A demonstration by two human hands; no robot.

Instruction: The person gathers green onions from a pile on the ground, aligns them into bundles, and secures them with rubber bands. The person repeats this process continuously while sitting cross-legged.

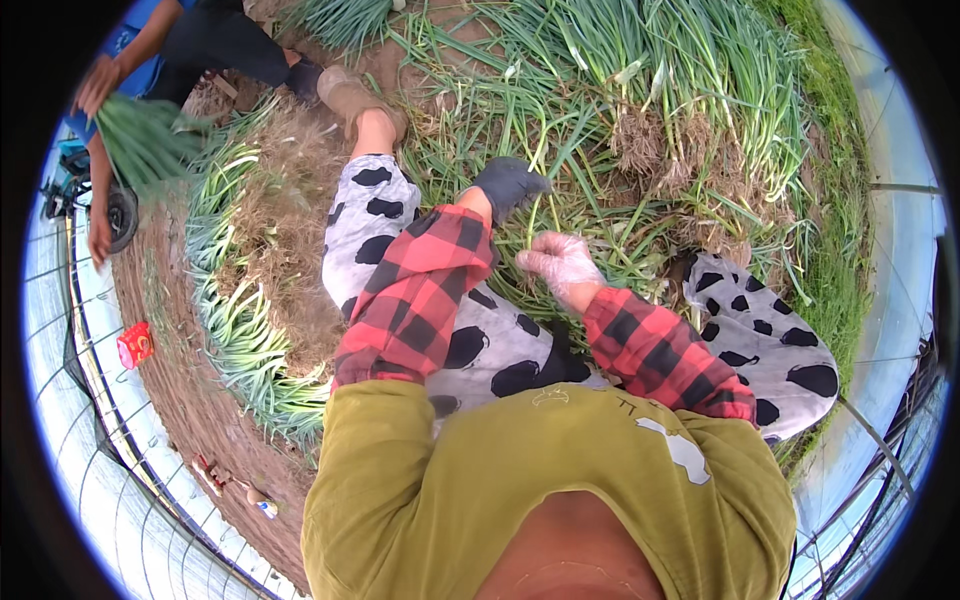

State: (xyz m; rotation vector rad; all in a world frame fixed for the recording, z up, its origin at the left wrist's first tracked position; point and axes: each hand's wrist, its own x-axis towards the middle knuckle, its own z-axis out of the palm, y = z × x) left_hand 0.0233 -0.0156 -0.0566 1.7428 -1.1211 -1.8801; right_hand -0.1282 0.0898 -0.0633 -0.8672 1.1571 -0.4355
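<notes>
My left hand, in a dark glove, has its fingers closed around the upper part of a green onion stalk. Just below it, my right hand, in a clear plastic glove, pinches the stalk's lower, pale end. Loose green leaves and stripped stalks lie under and around both hands. Beyond my right hand is a large heap of green onions, with their brown roots towards me.
On the left, green onions lie in a curved row, roots inward. At the upper left, a co-worker's hand holds a bunch of green onions. A red packet lies on the soil near the plastic greenhouse wall; a wheel stands behind.
</notes>
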